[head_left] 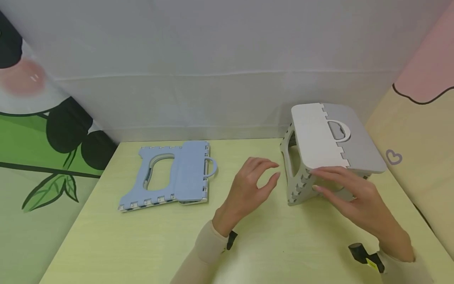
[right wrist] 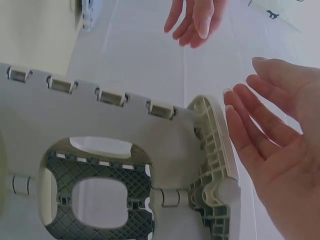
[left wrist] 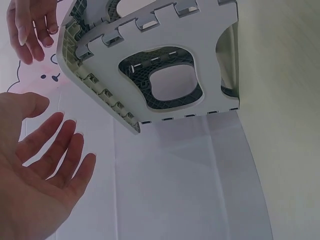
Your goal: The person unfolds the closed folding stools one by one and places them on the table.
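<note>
An unfolded folding step stool point(head_left: 320, 138) with a white and grey top stands upright at the right of the table. My right hand point(head_left: 361, 199) is by its near front edge, fingers loosely bent; in the right wrist view the fingertips point(right wrist: 230, 107) are beside the rim of the top, and whether they touch it I cannot tell. To the stool's left, my left hand point(head_left: 250, 187) hovers with thumb and fingers spread apart, holding nothing. In the left wrist view this hand point(left wrist: 50, 160) is clear of the stool's side point(left wrist: 210, 75), which has a large oval opening.
A blue folding stool point(head_left: 191, 173) lies folded flat on the left of the light green table point(head_left: 142, 244), its carry loop pointing right. A pale cloth wall point(head_left: 213, 102) rises behind the table, and patterned panels point(head_left: 411, 130) flank it.
</note>
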### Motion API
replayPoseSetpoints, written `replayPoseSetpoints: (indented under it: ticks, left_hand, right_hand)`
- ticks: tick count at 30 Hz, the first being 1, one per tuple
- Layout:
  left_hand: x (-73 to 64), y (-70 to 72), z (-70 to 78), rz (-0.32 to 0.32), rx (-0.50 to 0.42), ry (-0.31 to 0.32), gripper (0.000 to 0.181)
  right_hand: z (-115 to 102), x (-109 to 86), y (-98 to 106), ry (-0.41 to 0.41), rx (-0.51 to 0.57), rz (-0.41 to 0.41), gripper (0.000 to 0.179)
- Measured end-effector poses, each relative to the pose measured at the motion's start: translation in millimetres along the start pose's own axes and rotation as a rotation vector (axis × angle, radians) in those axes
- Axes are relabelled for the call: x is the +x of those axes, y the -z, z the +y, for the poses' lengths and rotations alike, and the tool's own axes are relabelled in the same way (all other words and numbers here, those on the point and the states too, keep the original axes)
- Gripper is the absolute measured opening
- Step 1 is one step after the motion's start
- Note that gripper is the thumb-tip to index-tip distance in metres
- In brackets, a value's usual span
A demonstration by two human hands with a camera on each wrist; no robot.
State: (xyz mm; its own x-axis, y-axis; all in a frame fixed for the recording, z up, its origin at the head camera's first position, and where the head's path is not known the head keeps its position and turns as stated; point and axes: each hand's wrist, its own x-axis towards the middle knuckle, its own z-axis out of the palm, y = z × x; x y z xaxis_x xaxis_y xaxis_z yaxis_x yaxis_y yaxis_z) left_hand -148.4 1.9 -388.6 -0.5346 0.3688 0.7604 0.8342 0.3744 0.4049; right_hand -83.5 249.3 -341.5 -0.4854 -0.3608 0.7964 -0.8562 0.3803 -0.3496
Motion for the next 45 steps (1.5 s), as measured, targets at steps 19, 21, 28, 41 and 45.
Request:
replayPoseSetpoints:
  ticks: [19, 21, 28, 41, 45]
  left_hand:
    - [-19.2, 20.7, -14.6, -0.014, 0.051, 0.049, 0.013]
    - [-21.9, 22.7, -16.4, -0.013, 0.057, 0.052, 0.013]
    - [-31.8, 30.9, -21.6, -0.030, 0.078, 0.079, 0.013]
    - [-47.5, 39.4, -35.8, -0.027, 0.113, 0.074, 0.014]
    - [-53.5, 43.5, -39.0, -0.032, 0.124, 0.090, 0.014]
  right_hand:
    - [7, -18.4, -42, -0.136, 0.013, -0.217, 0.037]
    - [6, -19.1, -45, -0.179, 0.002, -0.244, 0.043]
    - [11, -22.7, -58, -0.221, 0.013, -0.256, 0.050]
    - [14, -25.6, -88, -0.358, 0.074, -0.205, 0.043]
    - [16, -26.0, -97, -0.423, 0.144, -0.178, 0.039]
